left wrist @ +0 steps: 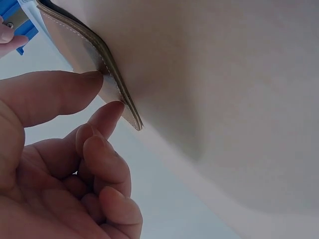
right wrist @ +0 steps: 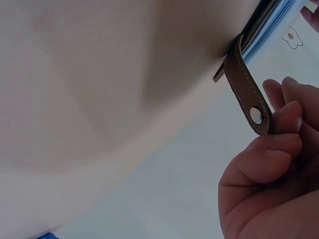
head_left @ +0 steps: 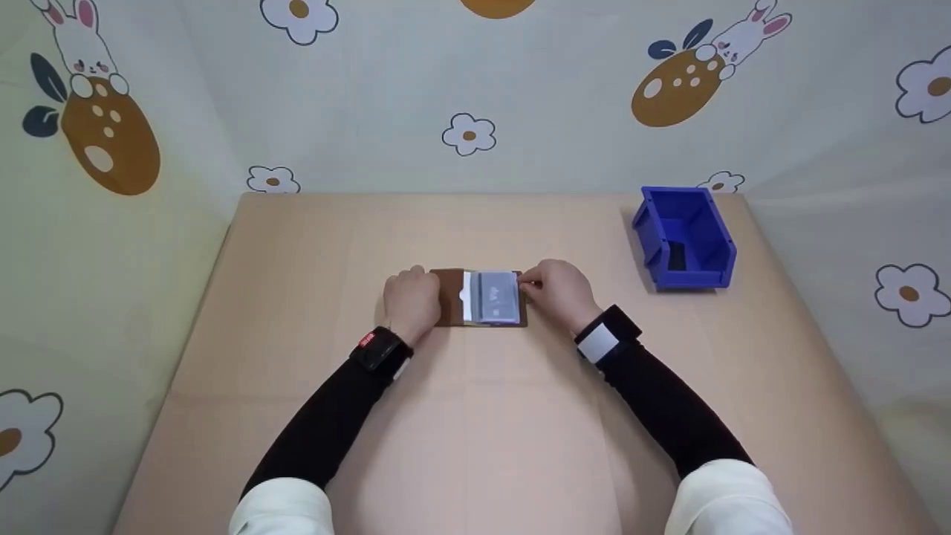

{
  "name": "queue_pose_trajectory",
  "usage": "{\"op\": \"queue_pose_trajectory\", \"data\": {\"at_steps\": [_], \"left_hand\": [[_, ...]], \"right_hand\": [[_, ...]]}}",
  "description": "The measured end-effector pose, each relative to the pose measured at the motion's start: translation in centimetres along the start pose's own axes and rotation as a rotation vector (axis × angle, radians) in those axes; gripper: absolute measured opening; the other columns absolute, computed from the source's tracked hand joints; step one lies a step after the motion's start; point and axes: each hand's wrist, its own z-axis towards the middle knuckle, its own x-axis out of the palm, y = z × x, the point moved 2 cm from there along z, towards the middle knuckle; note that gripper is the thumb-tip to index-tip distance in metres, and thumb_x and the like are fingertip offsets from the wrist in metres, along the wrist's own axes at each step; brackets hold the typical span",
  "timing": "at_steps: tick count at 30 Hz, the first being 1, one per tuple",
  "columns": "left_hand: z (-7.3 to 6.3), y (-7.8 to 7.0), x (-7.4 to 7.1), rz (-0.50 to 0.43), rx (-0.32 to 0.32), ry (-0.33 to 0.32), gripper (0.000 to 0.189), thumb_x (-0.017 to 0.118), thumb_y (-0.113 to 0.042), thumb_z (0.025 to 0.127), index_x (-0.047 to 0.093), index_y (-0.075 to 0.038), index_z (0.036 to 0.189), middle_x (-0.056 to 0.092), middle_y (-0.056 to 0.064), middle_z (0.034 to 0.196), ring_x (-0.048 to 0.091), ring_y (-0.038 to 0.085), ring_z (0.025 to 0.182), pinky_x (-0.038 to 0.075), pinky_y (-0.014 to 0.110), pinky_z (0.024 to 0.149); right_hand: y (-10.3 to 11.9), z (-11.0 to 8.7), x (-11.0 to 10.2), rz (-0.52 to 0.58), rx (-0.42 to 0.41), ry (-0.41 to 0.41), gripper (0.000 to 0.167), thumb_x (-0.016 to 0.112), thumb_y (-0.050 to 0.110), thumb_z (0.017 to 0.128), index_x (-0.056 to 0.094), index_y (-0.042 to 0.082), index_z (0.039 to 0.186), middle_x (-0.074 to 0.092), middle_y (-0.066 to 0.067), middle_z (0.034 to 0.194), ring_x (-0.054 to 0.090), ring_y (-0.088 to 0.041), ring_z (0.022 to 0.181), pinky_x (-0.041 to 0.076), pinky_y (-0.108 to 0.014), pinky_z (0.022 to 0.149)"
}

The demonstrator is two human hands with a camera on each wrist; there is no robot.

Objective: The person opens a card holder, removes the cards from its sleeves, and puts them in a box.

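The wallet [head_left: 475, 299] lies opened out on the table [head_left: 475, 416], between the left hand [head_left: 413, 301] and the right hand [head_left: 562, 293]. The left hand grasps the wallet: its thumb and index finger pinch the outer edge of the brown cover, where pale stitching shows in the left wrist view, and the other fingers are curled in beneath them. The right hand grasps the strap [right wrist: 242, 84], its thumb and index finger pinching the free end just beside a round metal snap [right wrist: 256, 115]; the strap runs from there to the wallet's edge on that hand's side. A stack of see-through card sleeves [head_left: 501, 297] sits in the half of the wallet nearer the right hand, bearing faint pale markings too small to read. The bare brown cover is just beside the left hand. Beyond the right hand and farther to its right, well apart from it, stands a blue bin [head_left: 691, 278] with a dark patch [head_left: 676, 256] inside. Each wrist carries a black band.
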Motion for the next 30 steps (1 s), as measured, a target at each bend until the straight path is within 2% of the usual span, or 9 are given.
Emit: {"op": "queue_pose_trajectory", "data": {"at_steps": [8,14,19,26,30], "left_hand": [[0.0,0.0,0.0,0.000,-0.001,-0.004,0.009,0.062,-0.001,0.083,0.070,0.002,0.081,0.061,0.017,0.079,0.062,0.036,0.074,0.049,0.048,0.067],[0.0,-0.1,0.0,0.005,0.001,-0.012,0.007,0.063,-0.001,0.081,0.070,0.001,0.081,0.061,0.016,0.078,0.062,0.035,0.073,0.049,0.048,0.066],[-0.1,-0.1,0.0,0.024,0.015,-0.030,0.007,0.063,-0.001,0.082,0.070,0.002,0.080,0.061,0.017,0.077,0.062,0.035,0.072,0.050,0.048,0.064],[0.1,0.0,0.1,0.028,0.024,-0.007,0.010,0.061,-0.001,0.084,0.069,0.001,0.078,0.061,0.017,0.077,0.063,0.036,0.074,0.050,0.048,0.065],[0.1,0.0,0.1,0.038,0.025,-0.003,0.010,0.062,-0.003,0.084,0.070,0.001,0.081,0.062,0.018,0.079,0.063,0.037,0.074,0.051,0.048,0.065]], "right_hand": [[0.3,0.2,0.8,-0.098,-0.044,0.013,0.014,0.074,0.019,0.090,0.080,0.016,0.103,0.072,-0.003,0.089,0.066,-0.020,0.081,0.052,-0.038,0.070],[0.7,0.3,1.3,-0.153,-0.065,0.029,0.016,0.074,0.018,0.089,0.079,0.015,0.104,0.073,-0.005,0.090,0.067,-0.022,0.082,0.053,-0.038,0.070],[0.9,0.4,1.3,-0.171,-0.059,0.040,0.016,0.074,0.018,0.090,0.078,0.014,0.105,0.073,-0.006,0.090,0.067,-0.022,0.081,0.053,-0.038,0.069],[1.1,0.5,1.2,-0.195,-0.035,0.058,0.015,0.074,0.021,0.090,0.079,0.016,0.103,0.074,-0.006,0.093,0.068,-0.023,0.085,0.053,-0.039,0.072],[1.4,0.5,1.1,-0.222,-0.064,0.049,0.015,0.074,0.020,0.089,0.079,0.015,0.102,0.074,-0.006,0.094,0.068,-0.025,0.087,0.054,-0.040,0.073]]}}
